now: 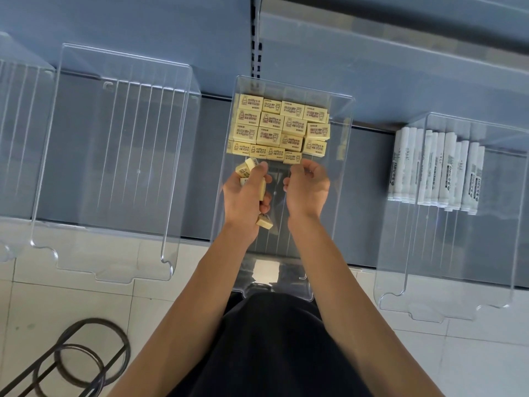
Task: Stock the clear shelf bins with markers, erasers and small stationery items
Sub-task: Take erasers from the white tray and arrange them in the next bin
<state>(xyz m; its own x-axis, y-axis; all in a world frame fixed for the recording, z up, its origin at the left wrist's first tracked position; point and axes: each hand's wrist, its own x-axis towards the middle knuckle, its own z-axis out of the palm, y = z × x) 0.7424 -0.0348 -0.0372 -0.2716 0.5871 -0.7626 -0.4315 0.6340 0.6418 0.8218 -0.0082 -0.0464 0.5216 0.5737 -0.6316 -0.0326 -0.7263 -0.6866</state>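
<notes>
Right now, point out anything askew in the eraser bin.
One loose eraser sits tilted by the left hand, which grips more erasers, apart from the packed rows. At the rows' right end, a few sit crooked.

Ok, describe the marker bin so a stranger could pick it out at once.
Start at the middle clear bin, packed with yellow erasers. Move one bin to the right. That right-hand bin alone holds white markers, laid side by side at its far end.

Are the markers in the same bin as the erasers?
No, the markers lie in the right bin, the erasers in the middle bin.
</notes>
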